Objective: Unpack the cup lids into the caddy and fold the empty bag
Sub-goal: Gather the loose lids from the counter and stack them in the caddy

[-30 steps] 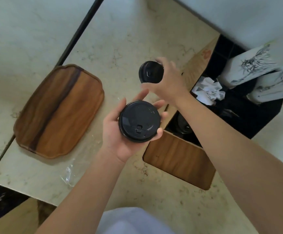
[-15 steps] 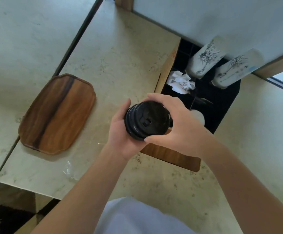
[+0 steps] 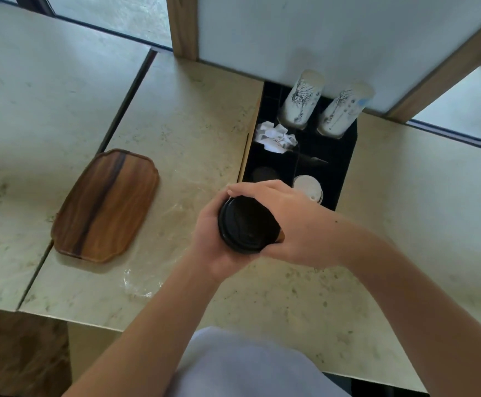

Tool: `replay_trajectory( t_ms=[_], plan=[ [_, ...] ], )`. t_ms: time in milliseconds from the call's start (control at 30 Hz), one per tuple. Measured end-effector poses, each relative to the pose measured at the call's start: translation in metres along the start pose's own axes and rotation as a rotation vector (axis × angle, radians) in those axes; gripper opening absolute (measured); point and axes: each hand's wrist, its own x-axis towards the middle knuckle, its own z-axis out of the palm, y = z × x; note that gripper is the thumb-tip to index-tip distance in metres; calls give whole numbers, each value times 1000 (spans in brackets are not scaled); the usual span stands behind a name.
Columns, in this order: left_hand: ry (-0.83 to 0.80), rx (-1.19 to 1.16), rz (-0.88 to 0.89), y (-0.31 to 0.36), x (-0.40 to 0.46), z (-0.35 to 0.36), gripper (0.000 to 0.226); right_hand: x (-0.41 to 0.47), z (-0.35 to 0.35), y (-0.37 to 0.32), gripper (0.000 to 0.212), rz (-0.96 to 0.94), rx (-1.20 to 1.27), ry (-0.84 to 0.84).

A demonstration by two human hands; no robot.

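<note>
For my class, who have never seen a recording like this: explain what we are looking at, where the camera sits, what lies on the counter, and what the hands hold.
There is no machine here. A person wears one camera on the head, looking down at their own arms. The left hand and right hand both grip a stack of black cup lids above the pale stone counter. Just beyond the hands stands the caddy, a black box with compartments and a wooden side. It holds two stacks of printed paper cups, crumpled white paper, white lids and some dark lids. To the left lies a wooden tray. An empty clear plastic bag lies flat on the counter, unfolded.
</note>
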Motion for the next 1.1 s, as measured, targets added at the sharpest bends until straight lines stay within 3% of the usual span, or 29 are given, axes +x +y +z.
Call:
replay_trajectory(
  t_ms=[133,300,533,733,933,1100],
  plan=[
    [13,62,-12,-10,-9,3,56,-14,5,-5,98,10,-73,-5],
    [82,59,53,-20,-13,17,69,-26,16,-9,92,-39,-99,114],
    [32,74,-26,-28,-16,31,81,-44,17,9,95,28,189,107],
    [-31,128,-82,-33,-22,33,62,-50,12,21,95,99,373,77],
    [-32,144,-68,-39,-19,34,67,-47,20,24,80,126,437,103],
    [-89,161,-50,-39,-16,28,62,-46,24,30,89,128,478,113]
  ],
)
